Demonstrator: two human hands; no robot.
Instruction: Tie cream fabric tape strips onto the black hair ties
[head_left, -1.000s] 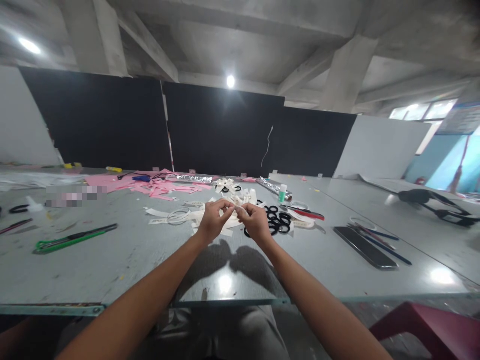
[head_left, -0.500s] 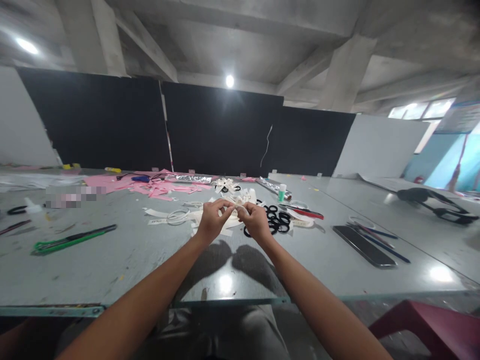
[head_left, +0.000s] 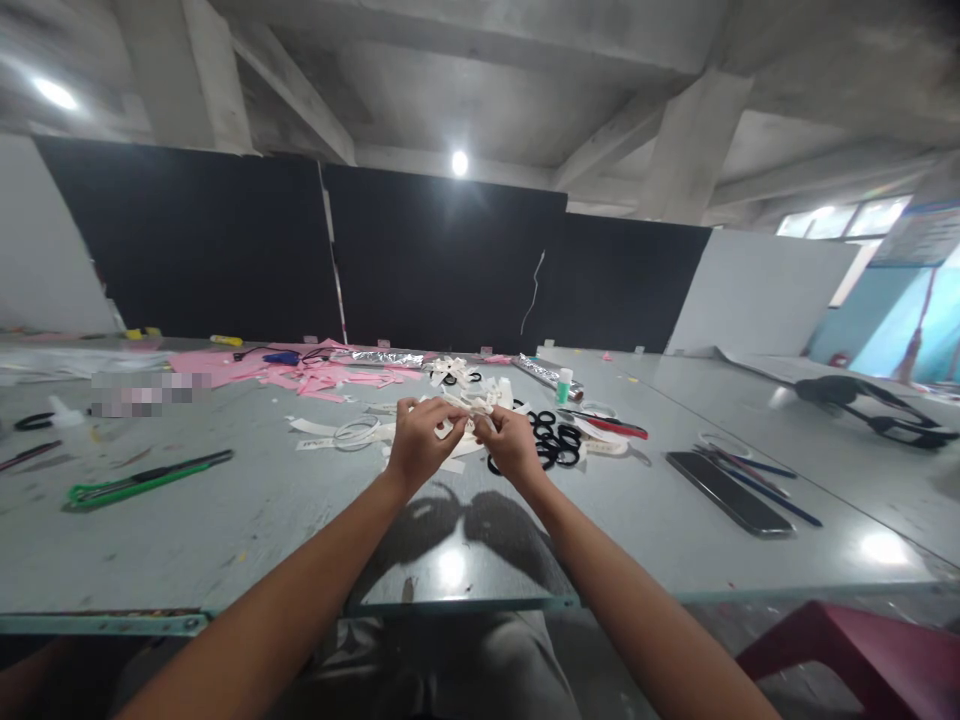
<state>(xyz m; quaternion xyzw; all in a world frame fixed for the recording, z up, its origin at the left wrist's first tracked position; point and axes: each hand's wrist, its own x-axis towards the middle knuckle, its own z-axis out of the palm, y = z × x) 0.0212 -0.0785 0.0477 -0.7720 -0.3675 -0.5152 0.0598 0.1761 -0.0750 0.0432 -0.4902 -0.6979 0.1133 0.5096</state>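
Observation:
Both my hands are raised a little above the grey table [head_left: 225, 520], close together at its middle. My left hand [head_left: 417, 440] pinches one end of a small white paper strip [head_left: 457, 418]. My right hand [head_left: 512, 441] pinches the other end, fingers closed. Under and behind the hands lies a heap of white paper strips [head_left: 390, 432]. A cluster of black rings [head_left: 555, 440] sits just right of my right hand.
A green utility knife [head_left: 142, 478] lies at the left. Pink paper scraps [head_left: 300, 372] and foil [head_left: 382, 357] lie at the back. Red-handled scissors [head_left: 611, 426], a dark phone [head_left: 729, 492] and pens [head_left: 765, 488] lie to the right. A red stool [head_left: 862, 660] stands at the lower right.
My left hand has shifted its fingers on the strip and turned slightly; both hands stay at the same spot over the strip heap.

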